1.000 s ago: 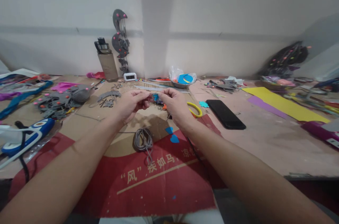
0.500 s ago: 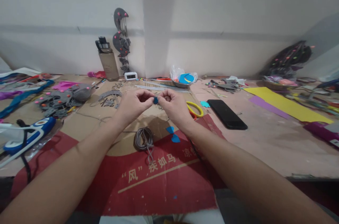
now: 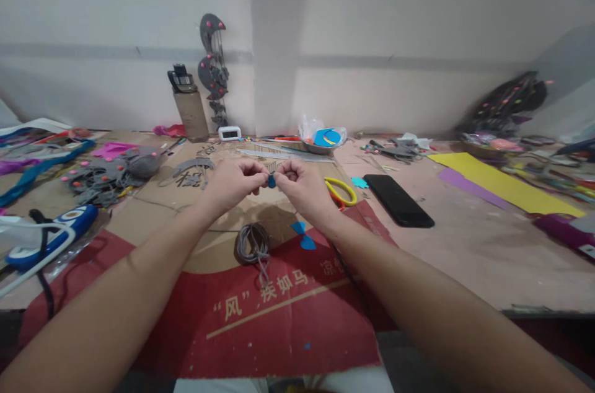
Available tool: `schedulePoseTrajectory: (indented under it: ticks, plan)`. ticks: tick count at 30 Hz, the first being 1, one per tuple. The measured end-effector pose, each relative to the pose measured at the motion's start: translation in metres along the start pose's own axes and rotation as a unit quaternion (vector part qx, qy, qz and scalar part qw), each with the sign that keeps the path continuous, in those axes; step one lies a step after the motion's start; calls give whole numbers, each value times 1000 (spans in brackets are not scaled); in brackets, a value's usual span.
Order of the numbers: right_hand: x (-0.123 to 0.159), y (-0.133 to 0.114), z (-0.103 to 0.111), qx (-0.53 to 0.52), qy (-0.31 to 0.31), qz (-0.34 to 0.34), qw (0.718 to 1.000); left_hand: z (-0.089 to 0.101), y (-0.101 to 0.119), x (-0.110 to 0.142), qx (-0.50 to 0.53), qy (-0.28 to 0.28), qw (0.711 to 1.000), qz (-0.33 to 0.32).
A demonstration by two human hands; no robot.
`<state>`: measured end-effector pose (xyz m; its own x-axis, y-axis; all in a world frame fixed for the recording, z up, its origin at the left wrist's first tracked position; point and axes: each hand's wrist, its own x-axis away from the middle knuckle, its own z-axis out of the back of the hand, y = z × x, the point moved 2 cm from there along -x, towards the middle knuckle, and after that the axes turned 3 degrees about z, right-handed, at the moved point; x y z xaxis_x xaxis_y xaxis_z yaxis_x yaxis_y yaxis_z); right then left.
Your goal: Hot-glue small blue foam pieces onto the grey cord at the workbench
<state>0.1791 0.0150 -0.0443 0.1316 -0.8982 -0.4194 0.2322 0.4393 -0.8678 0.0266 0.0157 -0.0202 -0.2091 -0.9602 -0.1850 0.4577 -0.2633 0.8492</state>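
Between my fingertips, above the cardboard, is a small dark blue piece, perhaps felt or paper. My left hand pinches it from the left and my right hand from the right. Below the hands lies a coil of grey cord on the cardboard sheet. Close to my right wrist are two bright blue cut pieces, nearly touching. Yellow and orange scissor handles show just beyond my right hand, which hides the rest of them.
A black phone and a turquoise cutout lie to the right. Grey pieces with pink pins are at the left. A bottle, a small white timer and a bowl stand along the wall. Yellow sheet lies far right.
The small blue piece has turned and sits slightly lower between my fingertips. My left fingers have curled in a little. The things on the table have not moved.
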Motion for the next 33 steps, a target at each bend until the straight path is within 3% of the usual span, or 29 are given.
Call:
schedulePoseTrajectory:
  ticks: [3,5,9,16,19,25,33]
  plan:
    - [-1,-1,2,-5,-4,-23,1000,1,-5,-4,123,-72,988,63]
    - [-1,-1,3,0,-8,-30,1000,2,-7,-5,129,-71,987,70]
    - [0,1,3,21,-24,-11,999,2,-6,-3,-13,-26,1000,-9]
    - [2,-3,4,153,-12,54,987,-3,0,2,-187,32,976,-108]
    - [2,-3,4,148,-32,72,986,-1,3,3,-214,41,969,-114]
    - [-2,7,2,64,-27,66,995,2,2,3,-117,58,991,-32]
    - [-2,8,0,63,-33,68,995,-1,0,2,-65,48,997,-12]
